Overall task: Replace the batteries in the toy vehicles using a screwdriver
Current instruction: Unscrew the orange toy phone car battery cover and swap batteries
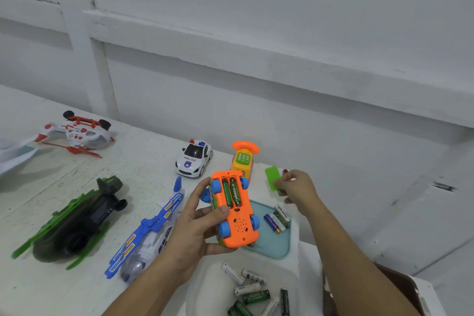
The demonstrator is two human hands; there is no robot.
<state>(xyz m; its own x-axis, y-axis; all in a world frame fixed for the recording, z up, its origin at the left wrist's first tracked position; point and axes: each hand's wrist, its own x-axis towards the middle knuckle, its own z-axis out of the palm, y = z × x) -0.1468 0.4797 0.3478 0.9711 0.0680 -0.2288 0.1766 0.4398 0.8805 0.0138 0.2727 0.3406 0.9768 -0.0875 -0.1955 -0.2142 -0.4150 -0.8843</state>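
Hands are both occupied: an upturned orange toy car [234,215] is gripped above the table [143,161] by the left hand [191,228], with two green batteries [232,192] seated in its open compartment. A green battery cover [272,174] is pinched by the right hand [298,185] just beside it.

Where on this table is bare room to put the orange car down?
Bare table lies between the red helicopter, the police car and the green helicopter, and near the front edge left of the blue helicopter. Around the teal tray and the white battery tray it is crowded.
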